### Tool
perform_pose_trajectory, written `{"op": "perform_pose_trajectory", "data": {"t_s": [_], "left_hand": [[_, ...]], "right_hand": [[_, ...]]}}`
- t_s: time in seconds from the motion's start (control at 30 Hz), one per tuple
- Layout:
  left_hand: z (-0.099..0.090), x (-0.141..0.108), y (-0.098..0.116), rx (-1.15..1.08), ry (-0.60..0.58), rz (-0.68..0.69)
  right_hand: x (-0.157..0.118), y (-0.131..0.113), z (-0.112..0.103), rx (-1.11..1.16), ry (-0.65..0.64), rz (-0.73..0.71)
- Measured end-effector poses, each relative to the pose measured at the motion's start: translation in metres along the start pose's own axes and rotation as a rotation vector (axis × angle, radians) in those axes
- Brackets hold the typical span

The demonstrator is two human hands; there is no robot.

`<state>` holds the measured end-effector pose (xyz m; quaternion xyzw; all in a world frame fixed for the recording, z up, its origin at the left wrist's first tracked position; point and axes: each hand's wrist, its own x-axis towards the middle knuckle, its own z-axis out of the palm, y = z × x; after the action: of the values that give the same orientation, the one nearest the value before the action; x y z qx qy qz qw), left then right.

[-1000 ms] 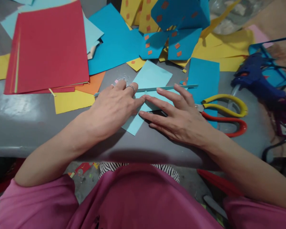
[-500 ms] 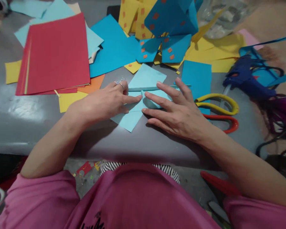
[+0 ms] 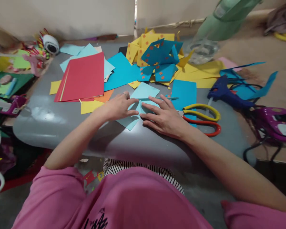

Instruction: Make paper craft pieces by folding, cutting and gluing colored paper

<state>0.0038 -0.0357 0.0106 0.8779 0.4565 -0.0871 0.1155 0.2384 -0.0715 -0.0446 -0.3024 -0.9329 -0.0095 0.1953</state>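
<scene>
In the head view, light blue paper [image 3: 145, 90] lies on the grey bench [image 3: 54, 127], under and between the two grips. The left grip [image 3: 119, 106] is loose, thumb and forefinger stretched apart on the paper, the other fingers curled, one wearing a ring [image 3: 126, 94]. The right grip [image 3: 168, 117] is spread, its fingertips resting on the paper. A thin strip [image 3: 173, 98] lies just beyond the right grip. Close on that grip's right are scissors [image 3: 200, 122] with yellow and red handles and a blue sheet [image 3: 184, 89]; farther right sits a dark blue glue gun [image 3: 225, 90] near a purple case [image 3: 271, 119], its white label too small to read. Beyond both grips stand paper shapes [image 3: 159, 57] dotted with orange squares. Red sheets [image 3: 85, 76] lie beyond and left of the left grip. Nearer the body than either grip, a pink shirt [image 3: 133, 194] bears black writing [image 3: 98, 221], not legible.
</scene>
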Motion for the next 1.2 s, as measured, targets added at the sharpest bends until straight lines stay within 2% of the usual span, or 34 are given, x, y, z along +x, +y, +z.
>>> {"op": "perform_pose_trajectory", "data": {"t_s": [0.07, 0.17, 0.23, 0.33, 0.53, 0.63, 0.73, 0.9, 1.07, 1.2], "left_hand": [[0.014, -0.004, 0.019, -0.002, 0.146, -0.127], [0.034, -0.008, 0.041, 0.011, 0.261, -0.262], [0.042, -0.010, 0.048, 0.015, 0.317, -0.317], [0.049, -0.014, 0.045, 0.035, 0.370, -0.317], [0.057, -0.032, 0.013, 0.047, 0.412, -0.371], [0.056, -0.039, 0.005, 0.029, 0.424, -0.352], [0.050, -0.033, 0.009, -0.010, 0.415, -0.282], [0.039, -0.010, 0.019, -0.060, 0.447, -0.226], [0.034, 0.003, 0.021, -0.058, 0.369, -0.195], [0.030, 0.006, 0.018, -0.050, 0.354, -0.181]], "right_hand": [[0.000, -0.001, -0.001, 0.007, -0.001, 0.009], [0.000, -0.004, -0.002, 0.006, -0.015, 0.021], [0.001, -0.004, -0.003, -0.010, -0.021, 0.024], [0.001, -0.005, -0.004, -0.040, -0.021, 0.025], [0.002, -0.006, -0.003, -0.027, -0.036, 0.021], [0.001, -0.004, -0.002, -0.021, -0.020, 0.013], [0.001, -0.002, -0.001, -0.011, -0.019, 0.034], [0.001, -0.002, 0.001, 0.032, -0.072, 0.077], [0.000, -0.002, 0.002, 0.037, -0.118, 0.096], [0.000, -0.002, 0.000, 0.019, -0.113, 0.103]]}}
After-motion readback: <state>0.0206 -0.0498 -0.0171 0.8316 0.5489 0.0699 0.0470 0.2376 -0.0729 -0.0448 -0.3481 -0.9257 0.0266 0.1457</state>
